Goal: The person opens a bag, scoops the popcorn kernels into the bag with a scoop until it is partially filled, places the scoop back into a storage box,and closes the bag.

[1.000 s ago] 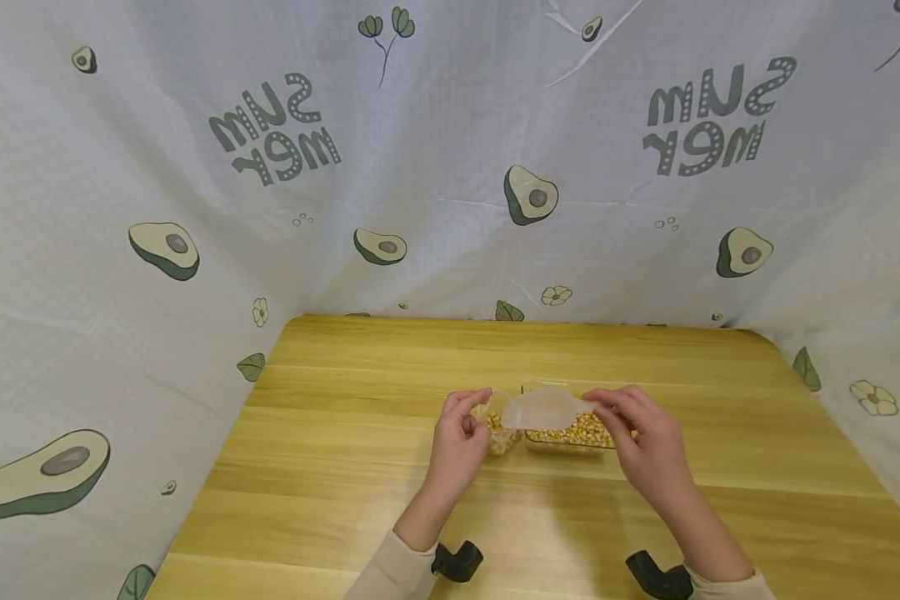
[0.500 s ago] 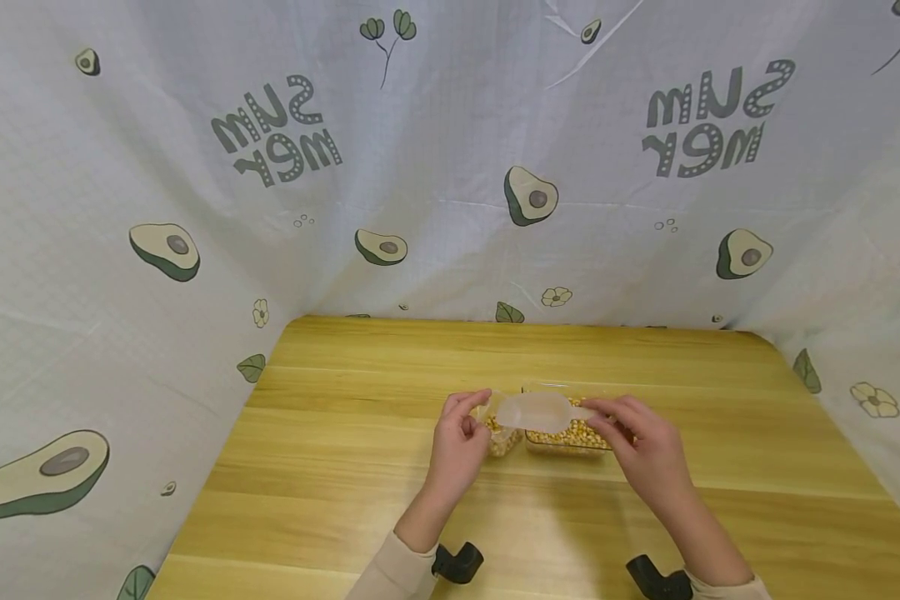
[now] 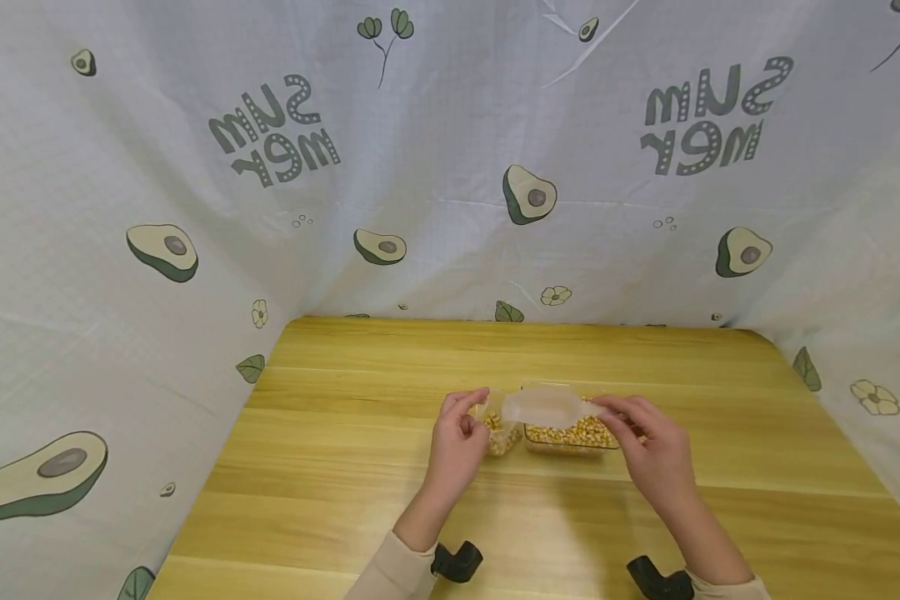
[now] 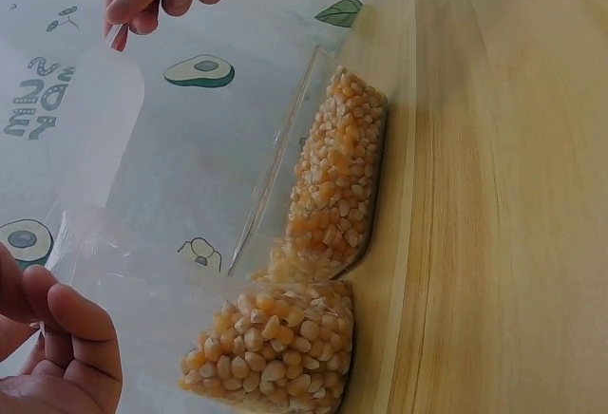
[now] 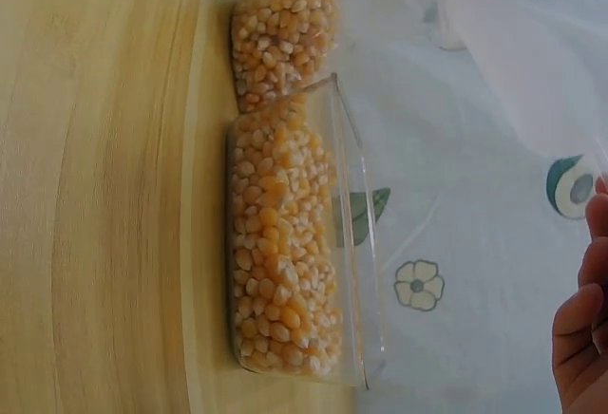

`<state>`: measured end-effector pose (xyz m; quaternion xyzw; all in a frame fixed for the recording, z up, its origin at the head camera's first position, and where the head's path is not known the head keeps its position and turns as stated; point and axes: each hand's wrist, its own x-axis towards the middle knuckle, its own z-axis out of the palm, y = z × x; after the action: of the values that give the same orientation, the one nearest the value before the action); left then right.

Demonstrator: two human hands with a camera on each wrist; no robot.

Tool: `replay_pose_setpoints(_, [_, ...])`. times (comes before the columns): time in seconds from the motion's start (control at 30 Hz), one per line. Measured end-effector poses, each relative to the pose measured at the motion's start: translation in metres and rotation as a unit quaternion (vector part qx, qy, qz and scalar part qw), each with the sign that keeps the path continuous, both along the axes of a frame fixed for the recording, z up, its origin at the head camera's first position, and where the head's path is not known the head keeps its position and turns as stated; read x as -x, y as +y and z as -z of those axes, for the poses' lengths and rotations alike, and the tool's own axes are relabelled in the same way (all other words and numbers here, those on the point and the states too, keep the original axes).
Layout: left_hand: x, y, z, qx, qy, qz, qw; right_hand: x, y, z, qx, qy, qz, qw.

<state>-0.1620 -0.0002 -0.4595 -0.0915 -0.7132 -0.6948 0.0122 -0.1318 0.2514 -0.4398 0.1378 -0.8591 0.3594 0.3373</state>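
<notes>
My left hand [image 3: 459,437] pinches the upper edge of a clear plastic bag [image 4: 275,352], which stands on the table with corn kernels in its lower part. In my right hand [image 3: 651,450] is the handle of a translucent white scoop [image 3: 546,407], held between thumb and fingers. The scoop hovers above the bag's mouth and the left end of a clear rectangular container [image 5: 369,281]. Corn kernels [image 5: 285,234] fill much of that container, which sits right beside the bag. Whether the scoop's bowl holds any kernels cannot be made out.
Bag and container stand on a wooden table [image 3: 330,450]. A pale curtain [image 3: 435,150] printed with avocados hangs behind the table and at both sides. A black mount [image 3: 459,562] is on the left wrist, and another black mount [image 3: 658,577] on the right.
The scoop in my right hand shifts slightly left, then back to the right, staying above the bag and container. My left hand keeps its hold on the bag's edge.
</notes>
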Motion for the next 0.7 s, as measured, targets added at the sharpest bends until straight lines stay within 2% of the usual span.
replay_pose_setpoints(0.13, [0.000, 0.000, -0.001, -0.003, -0.002, 0.002, 1.0000, -0.001, 0.003, 0.002, 0.044, -0.018, 0.019, 0.9987])
replay_pose_setpoints(0.33, [0.000, 0.000, -0.001, 0.000, -0.002, -0.001, 1.0000, -0.004, 0.006, 0.002, 0.123, -0.064, 0.038, 0.9896])
replay_pose_setpoints(0.6, [0.001, 0.001, -0.001, 0.006, -0.001, -0.004, 1.0000, -0.006, 0.016, 0.014, 0.152, -0.114, 0.070, 0.9792])
replay_pose_setpoints(0.7, [0.001, 0.001, 0.000, 0.009, 0.000, -0.005, 0.9999, -0.006, 0.022, 0.019, 0.139, -0.127, 0.088, 0.9783])
